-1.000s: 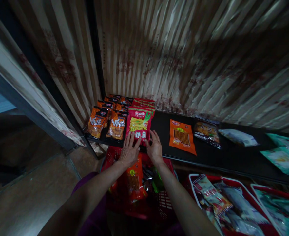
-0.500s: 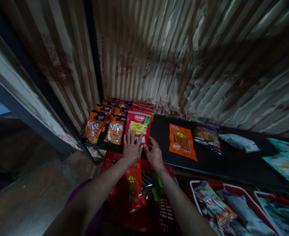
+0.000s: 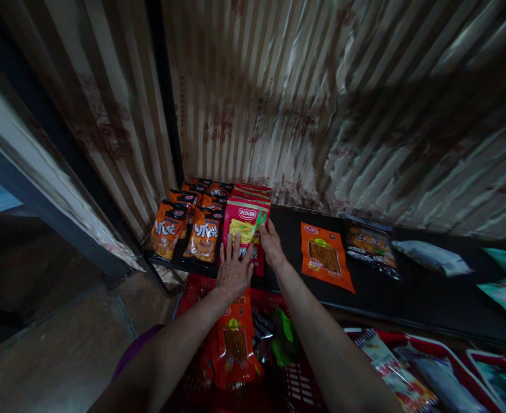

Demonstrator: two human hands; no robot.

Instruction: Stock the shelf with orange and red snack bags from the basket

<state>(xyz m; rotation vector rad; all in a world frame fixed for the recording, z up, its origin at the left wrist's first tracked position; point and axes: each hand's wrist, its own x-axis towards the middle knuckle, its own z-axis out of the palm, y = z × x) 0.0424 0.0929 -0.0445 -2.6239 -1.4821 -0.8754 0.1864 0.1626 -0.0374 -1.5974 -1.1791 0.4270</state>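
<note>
A red snack packet with yellow strips and green leaves printed on it lies at the front of a row of red packets on the black shelf. My left hand rests flat on its lower front, fingers spread. At the packet's right edge is my right hand, its thumb on the front and its fingers curled round the side. Orange-and-black snack bags stand in rows just left of the red packet.
An orange flat packet, a dark packet and a white packet lie along the black shelf to the right. Below, a red basket holds orange packets. A dark post stands at the left.
My right hand has moved up from the red packet's lower right corner to its right edge. My left hand stays flat on the front. The view has shifted slightly.
</note>
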